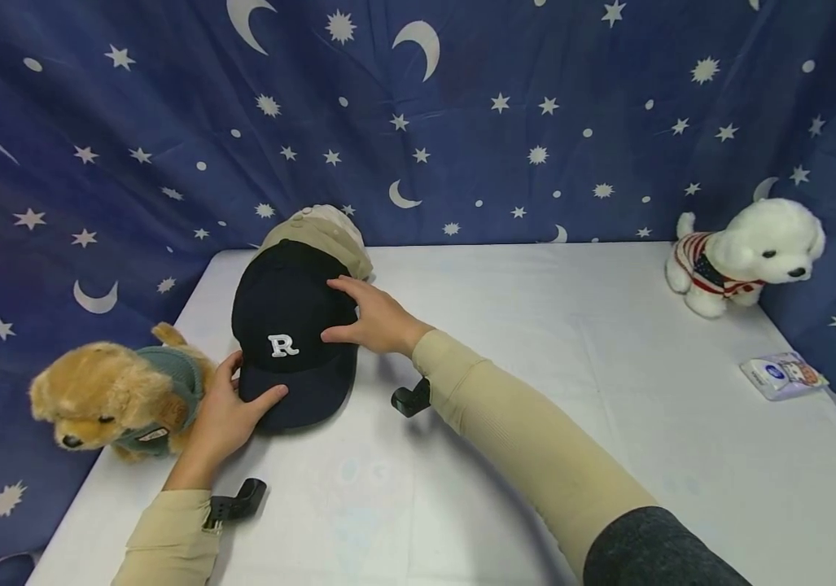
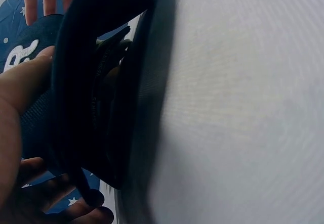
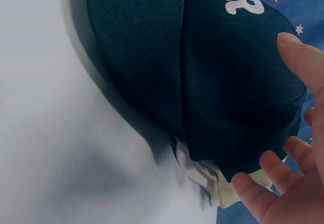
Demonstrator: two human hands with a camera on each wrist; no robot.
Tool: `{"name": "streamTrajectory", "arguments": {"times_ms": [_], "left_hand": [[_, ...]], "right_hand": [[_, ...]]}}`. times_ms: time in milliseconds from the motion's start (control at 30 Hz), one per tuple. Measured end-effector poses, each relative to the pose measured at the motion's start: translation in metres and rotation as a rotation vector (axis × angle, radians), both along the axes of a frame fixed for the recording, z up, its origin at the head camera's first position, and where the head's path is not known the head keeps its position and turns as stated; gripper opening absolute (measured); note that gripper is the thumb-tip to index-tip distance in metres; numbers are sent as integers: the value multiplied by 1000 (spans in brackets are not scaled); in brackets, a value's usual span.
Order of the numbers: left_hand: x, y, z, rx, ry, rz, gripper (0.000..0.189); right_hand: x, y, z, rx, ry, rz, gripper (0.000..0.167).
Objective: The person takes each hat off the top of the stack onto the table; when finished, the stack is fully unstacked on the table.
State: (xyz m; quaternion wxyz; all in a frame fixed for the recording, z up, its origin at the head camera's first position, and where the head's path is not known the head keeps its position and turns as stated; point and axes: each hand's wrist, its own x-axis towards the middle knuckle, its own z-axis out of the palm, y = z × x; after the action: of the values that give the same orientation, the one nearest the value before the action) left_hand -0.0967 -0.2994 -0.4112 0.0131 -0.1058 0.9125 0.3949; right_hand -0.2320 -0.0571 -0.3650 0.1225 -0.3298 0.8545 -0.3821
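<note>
A navy baseball cap point(image 1: 289, 313) with a white letter R leans at the left of the table, brim toward me, over a beige cap point(image 1: 326, 236). My left hand point(image 1: 227, 407) is at its near left side. In the left wrist view the thumb lies across the crown beside the letter and the other fingers spread along the cap's side. My right hand point(image 1: 381, 317) cups the crown's right side, thumb and fingers spread wide over the cloth. In the right wrist view its fingertips point(image 3: 271, 161) are right at the crown's edge.
A tan plush dog point(image 1: 110, 391) in a green sweater stands close beside my left hand. At the far right are a white plush dog point(image 1: 755, 244) in a striped shirt and a small wipes packet point(image 1: 784, 376). A starry blue curtain point(image 1: 461, 122) surrounds the white table point(image 1: 520, 456).
</note>
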Motion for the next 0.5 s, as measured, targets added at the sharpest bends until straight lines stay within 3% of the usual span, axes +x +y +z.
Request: {"name": "streamTrajectory", "arguments": {"times_ms": [300,500], "left_hand": [[-1,-1,-2,-17,9,-14,104],[0,-2,0,-14,-12,-14,106]], "right_hand": [[-3,-6,0,-47,-16,-11,82],[-2,-6,1,-100,-37,43,79]]}}
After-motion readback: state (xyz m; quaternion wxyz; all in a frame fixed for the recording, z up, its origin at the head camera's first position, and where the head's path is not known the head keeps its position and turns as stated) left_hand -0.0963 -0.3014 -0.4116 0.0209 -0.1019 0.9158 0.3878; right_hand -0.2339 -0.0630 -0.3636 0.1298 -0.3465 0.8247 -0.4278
